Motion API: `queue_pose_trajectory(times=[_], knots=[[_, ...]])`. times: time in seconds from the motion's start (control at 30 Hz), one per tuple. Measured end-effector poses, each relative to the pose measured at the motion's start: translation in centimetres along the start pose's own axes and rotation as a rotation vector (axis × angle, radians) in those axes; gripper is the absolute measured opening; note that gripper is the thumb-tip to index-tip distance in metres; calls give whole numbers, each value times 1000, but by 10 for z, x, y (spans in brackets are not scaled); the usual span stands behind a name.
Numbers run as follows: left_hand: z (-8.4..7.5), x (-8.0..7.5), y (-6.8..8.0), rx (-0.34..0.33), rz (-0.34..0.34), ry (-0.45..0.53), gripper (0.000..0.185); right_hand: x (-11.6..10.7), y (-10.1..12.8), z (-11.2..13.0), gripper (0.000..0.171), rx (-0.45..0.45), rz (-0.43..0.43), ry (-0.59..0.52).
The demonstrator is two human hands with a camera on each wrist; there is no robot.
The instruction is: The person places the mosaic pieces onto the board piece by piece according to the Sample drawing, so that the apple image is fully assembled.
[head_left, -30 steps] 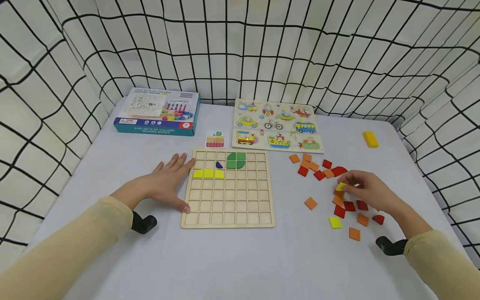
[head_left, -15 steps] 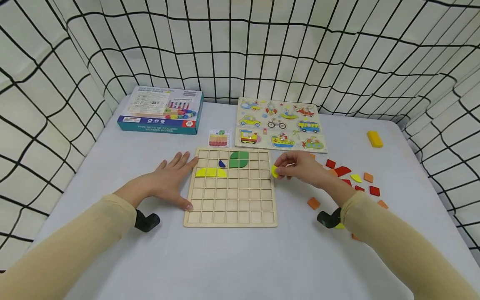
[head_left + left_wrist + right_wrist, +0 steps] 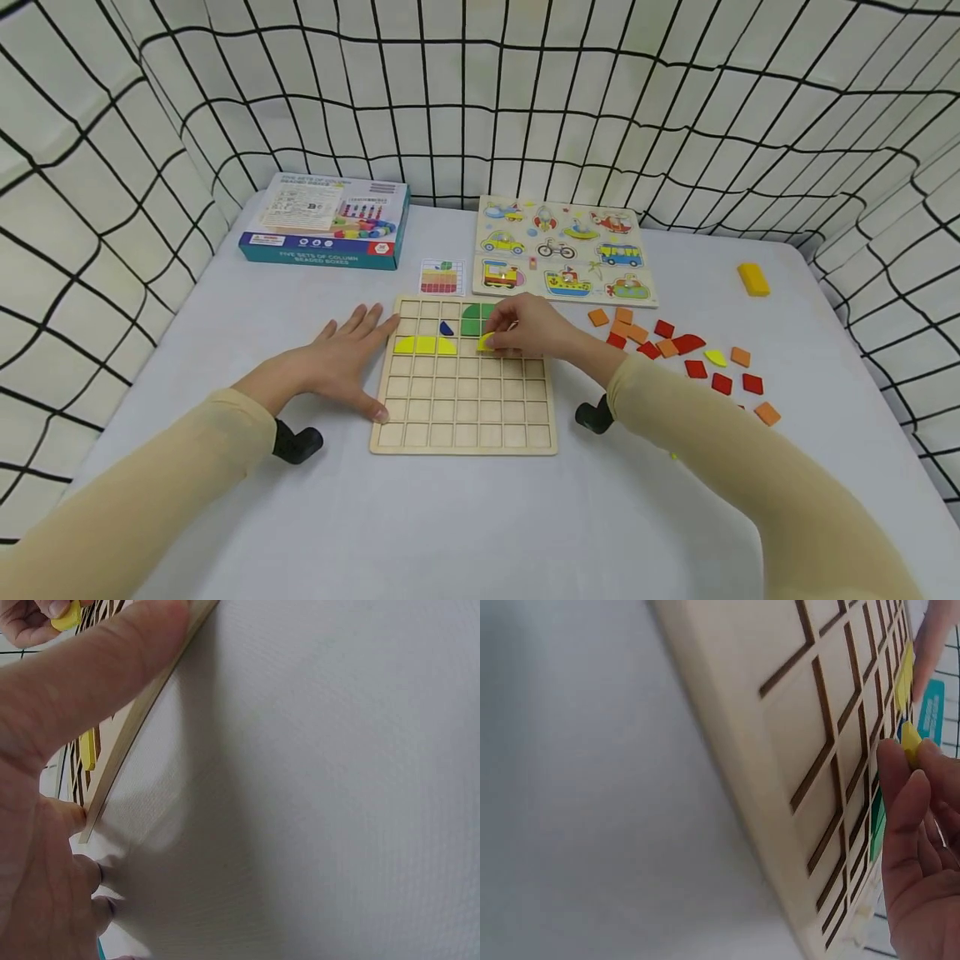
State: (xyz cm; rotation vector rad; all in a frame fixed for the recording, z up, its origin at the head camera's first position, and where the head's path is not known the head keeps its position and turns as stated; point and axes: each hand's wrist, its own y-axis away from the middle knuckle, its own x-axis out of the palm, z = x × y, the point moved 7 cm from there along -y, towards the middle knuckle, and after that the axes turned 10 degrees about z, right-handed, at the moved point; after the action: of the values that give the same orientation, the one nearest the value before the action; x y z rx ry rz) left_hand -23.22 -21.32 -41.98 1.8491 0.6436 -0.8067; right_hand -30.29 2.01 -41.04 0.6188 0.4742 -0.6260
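Right hand point(image 3: 528, 329) pinches yellow piece point(image 3: 487, 341) over grid board point(image 3: 463, 417); flat left hand point(image 3: 341, 362) braces its edge.

The place looks like a staged recording booth, not a lived-in room. A white cloth printed with a black grid point(image 3: 525, 100) hangs in loose folds around three sides of the bench point(image 3: 225, 333) and hides whatever lies behind it. The bench is covered in a plain pale sheet and carries only children's learning toys: a wooden grid board point(image 3: 465, 400), a vehicle peg puzzle point(image 3: 562, 250), a boxed bead set point(image 3: 326, 221), a small pattern card point(image 3: 441, 277), loose coloured tiles point(image 3: 690, 358) and a yellow block point(image 3: 753, 279). Small black camera units point(image 3: 296, 442) strapped at the person's wrists point the same way.
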Motion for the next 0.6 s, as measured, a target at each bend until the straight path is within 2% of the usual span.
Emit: queue_pose_trajectory(times=[0.23, 0.6], knots=[[0, 1, -2, -2, -2, -1, 143, 11, -13, 18, 5, -2, -11, 147], [2, 1, -2, -1, -7, -12, 142, 14, -17, 29, 5, 6, 4, 219]])
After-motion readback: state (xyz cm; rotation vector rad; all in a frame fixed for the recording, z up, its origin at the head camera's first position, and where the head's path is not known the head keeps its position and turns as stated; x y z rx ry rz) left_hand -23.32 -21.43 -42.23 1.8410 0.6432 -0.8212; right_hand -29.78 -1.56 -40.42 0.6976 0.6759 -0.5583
